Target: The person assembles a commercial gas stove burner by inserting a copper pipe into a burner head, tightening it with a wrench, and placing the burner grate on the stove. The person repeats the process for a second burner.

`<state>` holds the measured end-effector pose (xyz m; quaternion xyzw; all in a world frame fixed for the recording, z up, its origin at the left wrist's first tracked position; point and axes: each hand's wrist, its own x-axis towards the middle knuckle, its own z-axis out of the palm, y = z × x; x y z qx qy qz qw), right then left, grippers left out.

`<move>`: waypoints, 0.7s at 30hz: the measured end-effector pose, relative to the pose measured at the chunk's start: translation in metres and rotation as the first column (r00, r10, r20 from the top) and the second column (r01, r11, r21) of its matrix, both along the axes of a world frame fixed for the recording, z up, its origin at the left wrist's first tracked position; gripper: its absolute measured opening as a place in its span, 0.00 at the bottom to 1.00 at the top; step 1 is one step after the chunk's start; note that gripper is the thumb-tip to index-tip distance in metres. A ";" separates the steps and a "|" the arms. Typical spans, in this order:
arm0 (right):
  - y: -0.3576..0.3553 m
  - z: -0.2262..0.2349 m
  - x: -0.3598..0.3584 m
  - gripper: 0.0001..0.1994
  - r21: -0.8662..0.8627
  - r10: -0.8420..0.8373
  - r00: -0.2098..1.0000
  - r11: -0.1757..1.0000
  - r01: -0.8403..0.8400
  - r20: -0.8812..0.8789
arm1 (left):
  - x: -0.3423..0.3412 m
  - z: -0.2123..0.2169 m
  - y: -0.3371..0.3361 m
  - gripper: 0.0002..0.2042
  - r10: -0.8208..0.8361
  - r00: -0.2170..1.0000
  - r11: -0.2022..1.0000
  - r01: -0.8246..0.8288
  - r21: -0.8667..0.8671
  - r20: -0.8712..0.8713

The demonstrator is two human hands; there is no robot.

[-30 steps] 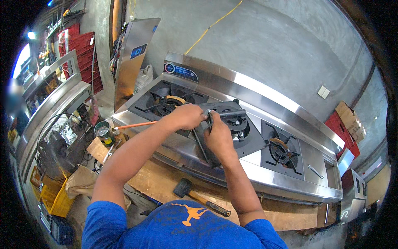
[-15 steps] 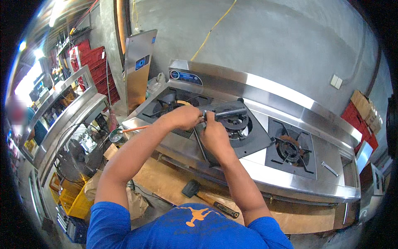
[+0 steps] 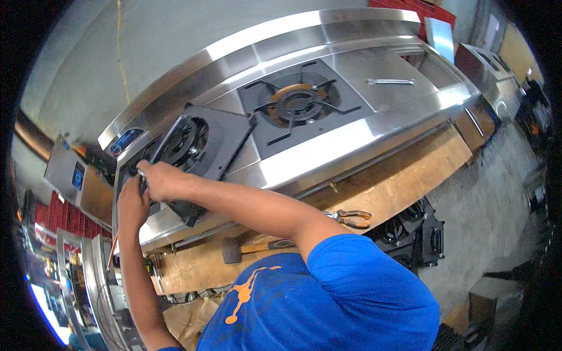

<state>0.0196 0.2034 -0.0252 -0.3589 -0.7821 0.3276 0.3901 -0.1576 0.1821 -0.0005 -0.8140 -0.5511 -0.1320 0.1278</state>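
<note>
A loose black burner plate [image 3: 225,137] lies askew on the left part of the stainless steel stove [image 3: 275,175], with a dark burner tube [image 3: 170,137] slanting over it. My right hand [image 3: 164,180] is closed round the tube's near end. Beside it my left hand [image 3: 133,205] has its fingers closed at the same end. Whatever small part they hold is hidden. Below the left hand hangs a thin orange-red hose [image 3: 112,248]. A second burner with a pan support [image 3: 298,105] sits flat in the stove to the right.
On the stove's right part lies a spanner [image 3: 392,82]. Pliers [image 3: 348,218] and a black-headed mallet [image 3: 232,251] rest on the brown board [image 3: 404,167] in front. More black burner parts [image 3: 418,234] stand on the floor at the right. A grey wall [image 3: 175,35] rises behind.
The view has swung right, so the stove's right end and the floor show more. Both hands stay together at the tube's near end. The pliers have come into view.
</note>
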 end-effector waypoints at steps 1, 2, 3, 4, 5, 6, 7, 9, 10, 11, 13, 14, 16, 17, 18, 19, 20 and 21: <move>0.001 0.000 0.003 0.34 -0.096 -0.001 1.000 0.995 0.000 -0.004 | 0.002 -0.004 -0.004 0.17 -0.004 0.999 0.999 0.002 0.052 0.032; 0.000 -0.001 0.005 0.34 -0.094 0.007 0.999 0.995 -0.011 -0.043 | 0.003 -0.007 -0.007 0.19 -0.026 0.998 0.995 0.020 0.100 0.058; 0.000 -0.001 0.006 0.34 -0.097 0.011 0.997 0.995 -0.019 -0.079 | 0.005 -0.011 -0.008 0.21 -0.021 0.996 0.991 0.009 0.131 0.083; 0.001 -0.003 0.007 0.34 -0.123 0.013 0.994 0.992 -0.026 -0.105 | 0.005 -0.015 -0.009 0.23 -0.011 0.992 0.986 -0.009 0.164 0.124; 0.002 -0.004 0.006 0.34 -0.120 0.019 0.995 0.992 -0.031 -0.102 | 0.006 -0.017 -0.006 0.24 0.094 0.989 0.990 -0.104 0.090 0.114; 0.003 -0.006 0.005 0.34 -0.092 0.007 0.993 0.996 -0.018 -0.114 | 0.006 -0.018 -0.003 0.24 -0.002 0.996 0.982 -0.015 0.188 0.091; 0.006 -0.007 0.004 0.35 -0.083 0.005 0.994 0.996 -0.014 -0.107 | 0.005 -0.020 -0.002 0.24 -0.027 0.997 0.967 0.008 0.254 0.070; 0.013 -0.008 0.000 0.37 -0.164 0.067 0.994 0.983 -0.081 -0.086 | 0.004 -0.026 -0.011 0.21 -0.063 0.996 0.917 0.034 0.398 0.060; 0.017 -0.005 -0.005 0.39 -0.066 0.018 0.999 0.998 -0.021 -0.036 | 0.004 -0.028 -0.018 0.17 -0.110 0.975 0.911 0.021 0.411 0.194; 0.022 -0.007 -0.003 0.39 -0.117 0.096 0.995 0.988 -0.096 -0.008 | 0.003 -0.033 -0.034 0.15 -0.128 0.932 0.921 -0.015 0.389 0.340; 0.032 -0.006 -0.006 0.39 -0.170 0.147 0.987 0.976 -0.134 0.067 | 0.009 -0.048 -0.068 0.09 -0.237 0.807 0.913 -0.005 0.408 0.541; 0.037 -0.005 -0.006 0.39 -0.169 0.147 0.982 0.977 -0.127 0.117 | 0.019 -0.061 -0.084 0.06 -0.234 0.707 0.914 -0.075 0.400 0.667; 0.043 -0.006 -0.008 0.40 -0.154 0.185 0.980 0.973 -0.172 0.069 | 0.031 -0.061 -0.114 0.06 -0.444 0.735 0.882 0.256 0.396 0.513; 0.045 -0.008 -0.010 0.40 -0.161 0.196 0.980 0.969 -0.187 0.041 | 0.041 -0.055 -0.119 0.06 -0.454 0.684 0.891 0.337 0.304 0.571; 0.046 -0.011 -0.010 0.39 -0.170 0.192 0.981 0.967 -0.188 0.013 | 0.050 -0.043 -0.116 0.07 -0.493 0.684 0.870 0.404 0.284 0.538; 0.046 -0.013 -0.012 0.39 -0.124 0.176 0.984 0.977 -0.174 0.000 | 0.061 -0.027 -0.110 0.08 -0.508 0.678 0.859 0.442 0.257 0.532; 0.047 -0.015 -0.012 0.39 -0.098 0.144 0.990 0.985 -0.144 -0.002 | 0.076 -0.010 -0.104 0.09 -0.556 0.656 0.826 0.506 0.250 0.510; 0.048 -0.018 -0.013 0.38 -0.109 0.158 0.983 0.980 -0.168 -0.089 | 0.092 0.009 -0.094 0.09 -0.605 0.631 0.786 0.572 0.235 0.485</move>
